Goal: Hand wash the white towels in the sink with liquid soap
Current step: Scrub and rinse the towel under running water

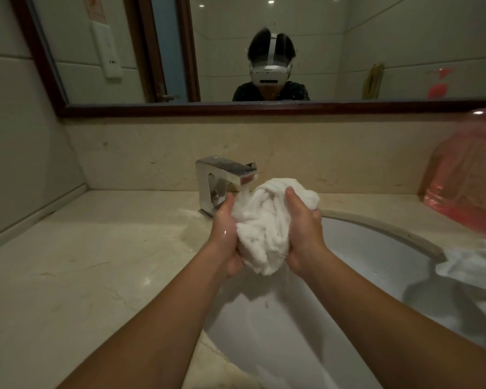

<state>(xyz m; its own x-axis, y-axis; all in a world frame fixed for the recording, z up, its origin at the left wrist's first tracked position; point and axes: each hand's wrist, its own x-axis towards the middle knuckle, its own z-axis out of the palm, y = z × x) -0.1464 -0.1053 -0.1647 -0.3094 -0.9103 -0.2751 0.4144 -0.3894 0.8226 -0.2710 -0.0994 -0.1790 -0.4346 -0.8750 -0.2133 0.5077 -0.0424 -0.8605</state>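
The left hand [224, 240] and right hand [303, 237] curl round and squeeze a bunched white cloth towel [264, 228] under the shiny metal tap [222, 178], over the back edge of the white sink [376, 242]. It is probably being rinsed. A second white towel [474, 265] on the right edge may still need washing.

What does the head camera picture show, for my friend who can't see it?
The left hand and right hand squeeze a bunched white towel under a running chrome tap, over a white sink. A second towel lies at the sink's right edge, near a blurry pink container.
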